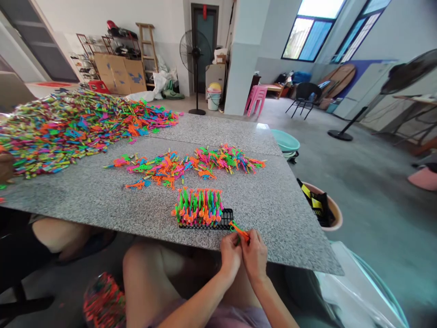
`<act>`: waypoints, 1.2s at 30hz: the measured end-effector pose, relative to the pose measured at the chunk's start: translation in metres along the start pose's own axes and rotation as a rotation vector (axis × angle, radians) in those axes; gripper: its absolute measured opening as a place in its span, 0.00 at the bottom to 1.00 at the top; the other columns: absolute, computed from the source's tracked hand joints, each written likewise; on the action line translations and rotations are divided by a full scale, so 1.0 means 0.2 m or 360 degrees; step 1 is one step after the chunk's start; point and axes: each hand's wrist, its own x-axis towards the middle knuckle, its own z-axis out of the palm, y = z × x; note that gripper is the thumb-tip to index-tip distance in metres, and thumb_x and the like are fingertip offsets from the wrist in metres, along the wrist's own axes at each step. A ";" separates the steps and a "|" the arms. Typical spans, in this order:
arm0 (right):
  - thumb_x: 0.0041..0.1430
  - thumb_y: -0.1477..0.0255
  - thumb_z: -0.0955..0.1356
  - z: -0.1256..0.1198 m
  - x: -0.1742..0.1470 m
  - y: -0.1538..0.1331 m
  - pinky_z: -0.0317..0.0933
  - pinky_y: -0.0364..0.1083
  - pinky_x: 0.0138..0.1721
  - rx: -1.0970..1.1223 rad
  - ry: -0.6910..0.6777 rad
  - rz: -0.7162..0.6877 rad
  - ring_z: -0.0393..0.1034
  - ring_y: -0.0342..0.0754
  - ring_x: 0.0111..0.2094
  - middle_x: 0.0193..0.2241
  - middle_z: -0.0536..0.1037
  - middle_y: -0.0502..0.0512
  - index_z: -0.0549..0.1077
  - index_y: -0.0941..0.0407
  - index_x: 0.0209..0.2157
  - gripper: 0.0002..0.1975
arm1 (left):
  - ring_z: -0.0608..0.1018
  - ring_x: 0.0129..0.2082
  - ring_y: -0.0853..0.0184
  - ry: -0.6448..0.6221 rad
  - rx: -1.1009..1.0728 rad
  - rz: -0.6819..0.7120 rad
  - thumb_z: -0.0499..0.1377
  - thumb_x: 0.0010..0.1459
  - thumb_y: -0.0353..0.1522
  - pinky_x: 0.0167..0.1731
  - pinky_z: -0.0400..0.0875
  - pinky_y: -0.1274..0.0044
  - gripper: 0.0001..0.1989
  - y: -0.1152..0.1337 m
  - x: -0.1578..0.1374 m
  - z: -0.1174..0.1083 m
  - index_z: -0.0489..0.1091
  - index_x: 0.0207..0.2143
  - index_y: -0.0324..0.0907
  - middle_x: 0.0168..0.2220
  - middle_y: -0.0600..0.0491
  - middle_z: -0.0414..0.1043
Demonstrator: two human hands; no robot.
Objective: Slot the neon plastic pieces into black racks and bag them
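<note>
Just over the table's front edge, my left hand (230, 256) and my right hand (255, 256) meet with their fingers closed. Between their fingertips is a small orange plastic piece (243, 234), with green plastic (235, 225) beside it. My right fingers grip the orange piece; what exactly my left fingers pinch is partly hidden, though a bit of green shows there. To the left of my hands stands a black plastic grid tray (227, 219), packed with upright orange, green, pink and blue plastic pieces (198, 207). Its right end shows bare grid.
Loose colourful plastic pieces (164, 169) lie behind the tray on the speckled table (273, 218). A large heap (78, 125) covers the far left, where another person's hand (6, 166) shows. A tub (336, 214) holding black items stands right of the table.
</note>
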 end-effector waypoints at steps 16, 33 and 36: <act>0.68 0.63 0.58 -0.01 0.02 0.00 0.59 0.44 0.32 0.0136 -0.0102 0.0031 0.66 0.48 0.30 0.28 0.72 0.53 0.67 0.54 0.31 0.15 | 0.79 0.32 0.62 -0.0160 0.0071 -0.0009 0.58 0.49 0.26 0.38 0.74 0.72 0.08 0.01 0.05 -0.04 0.78 0.29 0.37 0.28 0.49 0.79; 0.59 0.72 0.63 -0.04 0.07 -0.05 0.57 0.44 0.29 0.0032 -0.0274 0.0267 0.69 0.48 0.27 0.26 0.74 0.53 0.64 0.53 0.28 0.05 | 0.79 0.36 0.60 -0.0092 0.0109 -0.0119 0.60 0.50 0.31 0.38 0.72 0.73 0.05 0.03 0.03 -0.04 0.75 0.29 0.39 0.29 0.51 0.79; 0.57 0.66 0.66 -0.09 0.12 -0.04 0.58 0.43 0.25 0.0345 -0.0478 0.0443 0.70 0.48 0.24 0.22 0.75 0.50 0.67 0.54 0.29 0.07 | 0.80 0.38 0.59 -0.0168 -0.0036 -0.0175 0.63 0.47 0.31 0.42 0.72 0.71 0.07 0.05 0.04 -0.06 0.74 0.32 0.39 0.32 0.49 0.80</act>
